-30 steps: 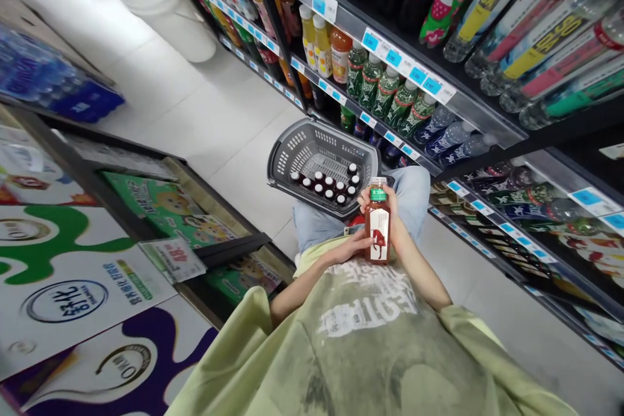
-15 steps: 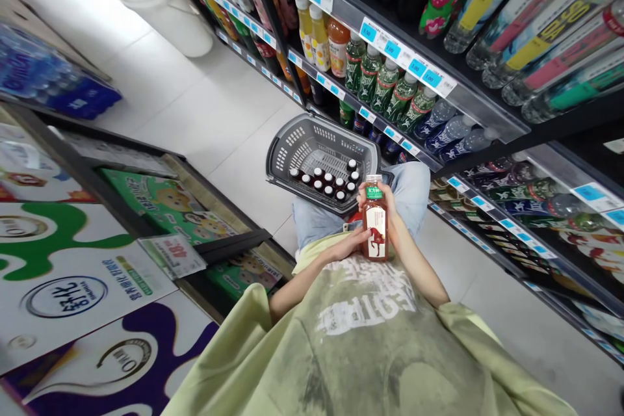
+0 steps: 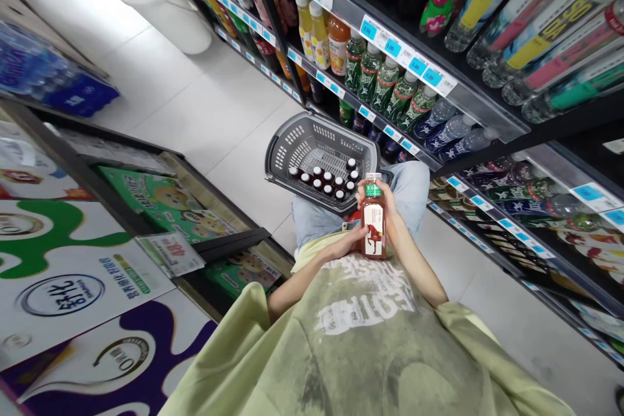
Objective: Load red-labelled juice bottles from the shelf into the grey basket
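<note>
A bottle of reddish-brown tea (image 3: 374,224) with a green band at its neck and a horse on its pale label is held in front of my shirt, cap end away from me. My right hand (image 3: 389,200) wraps round it from behind, near the neck. At the bottle's lower left side, my left hand (image 3: 350,242) grips it, fingertips on the label. Just beyond my knees is a grey shopping basket (image 3: 292,136); several dark bottles with white caps (image 3: 329,179) stand inside it.
Drink shelves (image 3: 414,71) with price tags run along the right, holding green bottles (image 3: 387,84) and soda bottles (image 3: 517,13). Stacked cartons (image 3: 63,273) border the left side. A white bucket (image 3: 170,13) and wrapped water bottles (image 3: 49,71) stand farther off on the tiled floor.
Both hands keep hold of the tea bottle, nearly unmoved. Only a very slight shift of the whole view shows.
</note>
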The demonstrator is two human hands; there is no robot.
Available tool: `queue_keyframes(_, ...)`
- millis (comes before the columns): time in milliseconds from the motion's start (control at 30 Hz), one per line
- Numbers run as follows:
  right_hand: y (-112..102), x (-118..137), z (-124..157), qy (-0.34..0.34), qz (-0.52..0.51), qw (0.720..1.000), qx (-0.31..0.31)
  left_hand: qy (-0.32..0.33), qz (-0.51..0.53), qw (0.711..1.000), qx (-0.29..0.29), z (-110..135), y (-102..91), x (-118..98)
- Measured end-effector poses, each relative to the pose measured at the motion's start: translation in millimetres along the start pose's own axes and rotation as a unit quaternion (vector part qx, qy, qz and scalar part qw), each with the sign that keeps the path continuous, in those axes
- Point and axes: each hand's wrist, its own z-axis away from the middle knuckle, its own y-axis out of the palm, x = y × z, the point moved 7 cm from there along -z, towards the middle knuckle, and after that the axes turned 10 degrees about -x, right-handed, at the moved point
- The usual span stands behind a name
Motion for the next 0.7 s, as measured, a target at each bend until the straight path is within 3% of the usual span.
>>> queue_keyframes(400,2,3,7,0.041,0.041,0.996,0.062,0.003,-0.03,0.999,0.016,9,17.8,-16)
queue_keyframes(700,3,3,8,0.04,0.02,0.998,0.04,0.009,-0.02,1.0,0.005,3,11.0,-10)
